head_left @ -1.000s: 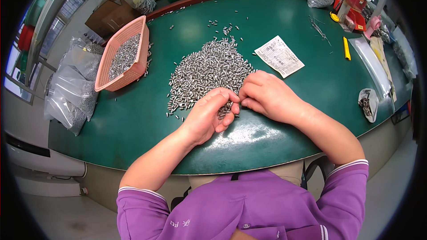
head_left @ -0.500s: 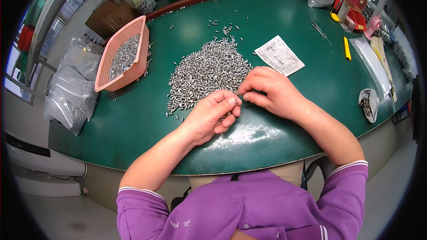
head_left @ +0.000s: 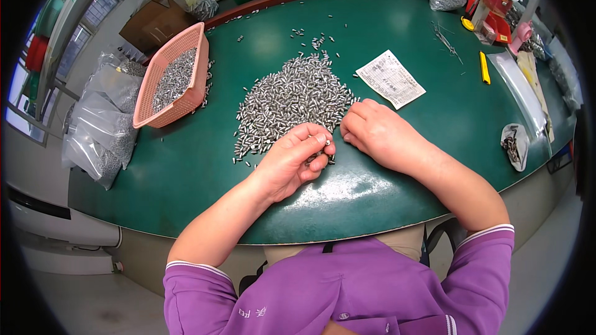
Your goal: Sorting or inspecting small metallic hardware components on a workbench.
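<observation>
A wide heap of small silvery cylindrical metal pieces (head_left: 290, 96) lies on the green tabletop in front of me. At the heap's near edge, my left hand (head_left: 297, 156) is closed around some of these pieces, one pinched between thumb and forefinger with its end showing. Further pieces peek out beneath the curled fingers. My right hand (head_left: 380, 131) rests at the heap's right edge, fingers bent and drawn together toward the table. Its fingertips are hidden under the hand, so what they hold cannot be made out.
A pink plastic basket (head_left: 202, 77) of similar pieces stands at the left, beside filled clear bags (head_left: 99, 130). Behind the right hand lies a printed paper slip (head_left: 391, 79). Further right are a yellow cutter (head_left: 484, 67), thin wires (head_left: 447, 43) and a small white bag (head_left: 514, 147).
My right hand has moved slightly away from the left, its fingers turning down to the heap's edge. The left hand stays nearly in place, with the pinched piece now showing.
</observation>
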The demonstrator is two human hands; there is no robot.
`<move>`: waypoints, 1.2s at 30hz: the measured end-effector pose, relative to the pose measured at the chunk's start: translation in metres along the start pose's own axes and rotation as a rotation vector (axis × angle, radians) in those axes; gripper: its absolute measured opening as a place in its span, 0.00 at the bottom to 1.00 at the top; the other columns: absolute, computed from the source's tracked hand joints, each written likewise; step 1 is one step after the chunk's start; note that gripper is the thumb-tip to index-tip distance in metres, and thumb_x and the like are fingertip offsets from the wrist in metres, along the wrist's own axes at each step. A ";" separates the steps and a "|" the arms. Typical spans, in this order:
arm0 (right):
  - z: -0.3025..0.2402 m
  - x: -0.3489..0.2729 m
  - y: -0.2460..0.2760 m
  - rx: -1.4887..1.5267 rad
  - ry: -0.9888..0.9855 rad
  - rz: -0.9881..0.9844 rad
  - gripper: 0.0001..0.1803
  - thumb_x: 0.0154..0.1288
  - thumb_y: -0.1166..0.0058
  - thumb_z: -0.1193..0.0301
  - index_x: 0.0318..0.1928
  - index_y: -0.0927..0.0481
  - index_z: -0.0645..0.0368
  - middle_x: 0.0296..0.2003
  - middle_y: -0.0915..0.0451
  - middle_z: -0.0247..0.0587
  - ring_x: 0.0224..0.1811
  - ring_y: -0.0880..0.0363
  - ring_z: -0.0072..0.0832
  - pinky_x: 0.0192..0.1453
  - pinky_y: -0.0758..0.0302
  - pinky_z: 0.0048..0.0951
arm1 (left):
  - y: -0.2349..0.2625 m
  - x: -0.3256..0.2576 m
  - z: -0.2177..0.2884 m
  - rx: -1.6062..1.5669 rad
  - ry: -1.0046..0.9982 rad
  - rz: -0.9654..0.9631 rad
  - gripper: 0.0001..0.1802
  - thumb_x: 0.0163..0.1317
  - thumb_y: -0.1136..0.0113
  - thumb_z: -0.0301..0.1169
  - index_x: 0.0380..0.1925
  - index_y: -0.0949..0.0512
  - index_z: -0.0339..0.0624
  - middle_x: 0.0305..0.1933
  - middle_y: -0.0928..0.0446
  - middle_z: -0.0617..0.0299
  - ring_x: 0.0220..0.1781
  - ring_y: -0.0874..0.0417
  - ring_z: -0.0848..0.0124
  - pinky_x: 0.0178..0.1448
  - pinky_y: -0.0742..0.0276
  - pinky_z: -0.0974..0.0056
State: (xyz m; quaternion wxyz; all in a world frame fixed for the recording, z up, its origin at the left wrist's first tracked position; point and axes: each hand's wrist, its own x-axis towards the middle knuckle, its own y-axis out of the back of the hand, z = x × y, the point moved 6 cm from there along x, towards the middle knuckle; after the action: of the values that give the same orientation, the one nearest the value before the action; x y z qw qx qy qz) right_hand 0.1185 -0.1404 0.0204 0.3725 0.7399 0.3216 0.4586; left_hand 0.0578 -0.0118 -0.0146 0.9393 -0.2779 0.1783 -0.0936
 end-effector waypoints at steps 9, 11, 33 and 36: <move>-0.006 0.009 0.014 0.400 -0.059 0.121 0.07 0.59 0.44 0.76 0.39 0.23 0.60 0.34 0.26 0.38 0.40 0.25 0.33 0.44 0.27 0.31 | -0.002 -0.002 0.000 -0.020 0.024 -0.041 0.07 0.65 0.48 0.27 0.43 0.30 0.42 0.37 0.26 0.62 0.29 0.30 0.81 0.28 0.34 0.77; -0.007 0.009 0.015 0.492 -0.042 0.121 0.06 0.58 0.43 0.76 0.38 0.22 0.60 0.34 0.26 0.37 0.40 0.25 0.31 0.45 0.27 0.29 | -0.005 -0.002 -0.002 -0.030 0.047 -0.056 0.08 0.65 0.48 0.27 0.44 0.30 0.42 0.38 0.26 0.62 0.29 0.30 0.80 0.29 0.33 0.76; 0.030 -0.004 0.012 -0.003 -0.218 0.191 0.16 0.53 0.47 0.80 0.45 0.22 0.63 0.41 0.24 0.46 0.49 0.27 0.45 0.55 0.29 0.39 | -0.005 -0.002 -0.001 0.032 0.017 -0.095 0.09 0.68 0.56 0.34 0.41 0.30 0.42 0.36 0.28 0.59 0.26 0.31 0.76 0.25 0.36 0.74; 0.030 -0.004 0.007 0.098 -0.227 0.153 0.14 0.53 0.47 0.80 0.44 0.22 0.63 0.39 0.23 0.48 0.46 0.25 0.46 0.52 0.28 0.40 | -0.004 -0.003 -0.001 0.009 0.024 -0.075 0.12 0.69 0.59 0.37 0.41 0.30 0.42 0.37 0.28 0.59 0.28 0.31 0.75 0.26 0.35 0.73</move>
State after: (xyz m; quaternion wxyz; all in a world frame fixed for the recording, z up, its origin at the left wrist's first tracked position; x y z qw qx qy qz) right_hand 0.1458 -0.1547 0.0151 0.3339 0.8266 0.2419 0.3830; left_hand 0.0544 -0.0152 -0.0122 0.9341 -0.2791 0.1787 -0.1331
